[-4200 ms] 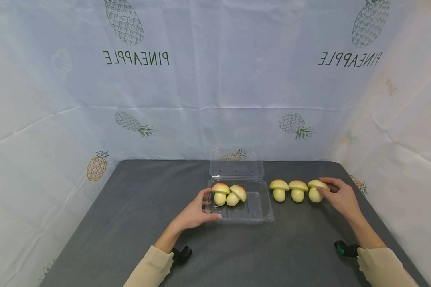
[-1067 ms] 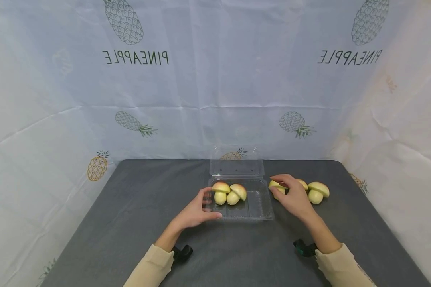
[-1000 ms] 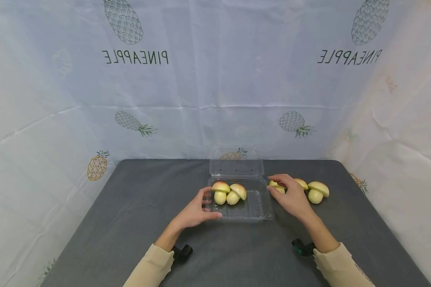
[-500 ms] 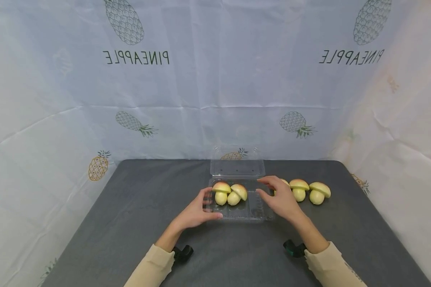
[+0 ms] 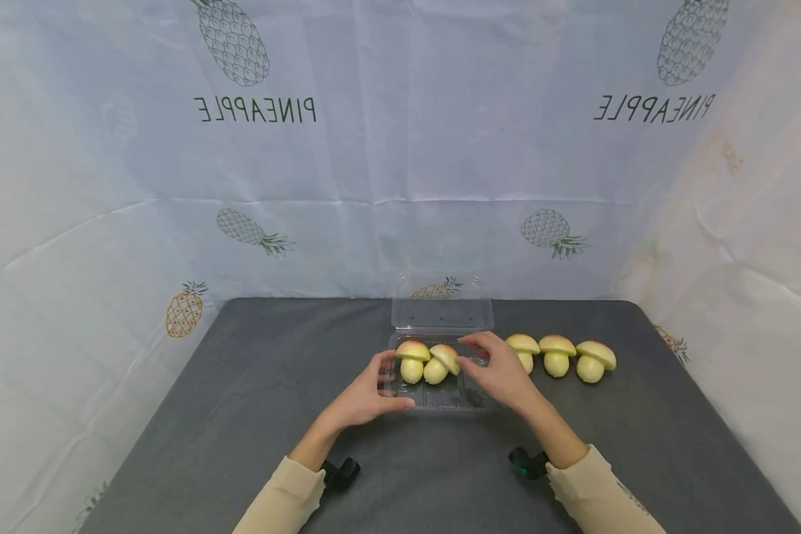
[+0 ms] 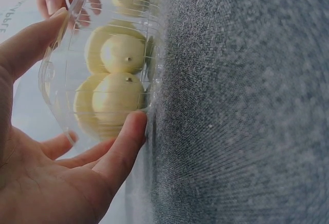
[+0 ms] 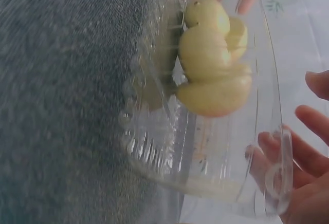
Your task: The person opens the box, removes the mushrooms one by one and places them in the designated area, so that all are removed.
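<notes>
Two mushrooms (image 5: 434,371) sit in the box (image 5: 440,405), lower centre, left hand (image 5: 363,397) gripping its left edge, right hand (image 5: 500,373) loose and empty beside them, so best steady the box and touch lightly.

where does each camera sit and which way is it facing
Head: worn on the head, facing forward and down at a dark grey table, an open clear plastic box and five yellow mushroom-shaped pieces; both cream sleeves, left hand and right hand show.
Left wrist: worn there, facing the box from the near-left; left hand close, right hand beyond.
Right wrist: worn there, facing the box from the near-right; right hand close, left hand beyond.
Both wrist views share the two boxed pieces.
</notes>
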`<action>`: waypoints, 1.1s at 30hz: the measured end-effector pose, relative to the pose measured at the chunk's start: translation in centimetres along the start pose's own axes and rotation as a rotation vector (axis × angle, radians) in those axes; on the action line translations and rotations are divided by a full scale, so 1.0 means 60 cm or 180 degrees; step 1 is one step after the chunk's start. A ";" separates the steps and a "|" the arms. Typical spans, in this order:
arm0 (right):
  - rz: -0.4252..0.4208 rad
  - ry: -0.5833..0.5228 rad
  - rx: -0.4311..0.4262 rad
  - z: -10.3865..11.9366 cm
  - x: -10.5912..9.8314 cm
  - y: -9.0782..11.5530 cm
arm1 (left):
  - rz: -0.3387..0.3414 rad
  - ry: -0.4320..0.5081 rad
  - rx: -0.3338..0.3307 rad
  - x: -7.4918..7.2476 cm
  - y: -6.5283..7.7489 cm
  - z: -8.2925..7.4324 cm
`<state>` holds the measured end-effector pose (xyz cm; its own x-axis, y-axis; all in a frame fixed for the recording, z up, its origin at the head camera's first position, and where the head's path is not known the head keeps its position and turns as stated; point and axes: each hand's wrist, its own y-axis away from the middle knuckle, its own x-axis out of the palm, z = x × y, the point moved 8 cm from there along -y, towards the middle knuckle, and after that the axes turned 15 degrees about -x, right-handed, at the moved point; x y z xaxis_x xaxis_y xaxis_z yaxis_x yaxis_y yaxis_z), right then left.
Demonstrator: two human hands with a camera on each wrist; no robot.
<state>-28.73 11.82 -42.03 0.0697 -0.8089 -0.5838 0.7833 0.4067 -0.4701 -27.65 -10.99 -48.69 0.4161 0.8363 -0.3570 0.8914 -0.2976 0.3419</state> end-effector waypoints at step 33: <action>0.0194 -0.0176 0.0841 -0.053 0.065 -0.021 | -0.0025 -0.0010 -0.0020 0.000 -0.002 0.002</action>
<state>-31.42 9.51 -45.80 0.1494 -0.8113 -0.5653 0.9102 0.3362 -0.2420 -27.75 -11.00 -48.83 0.4097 0.8372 -0.3623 0.8934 -0.2882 0.3446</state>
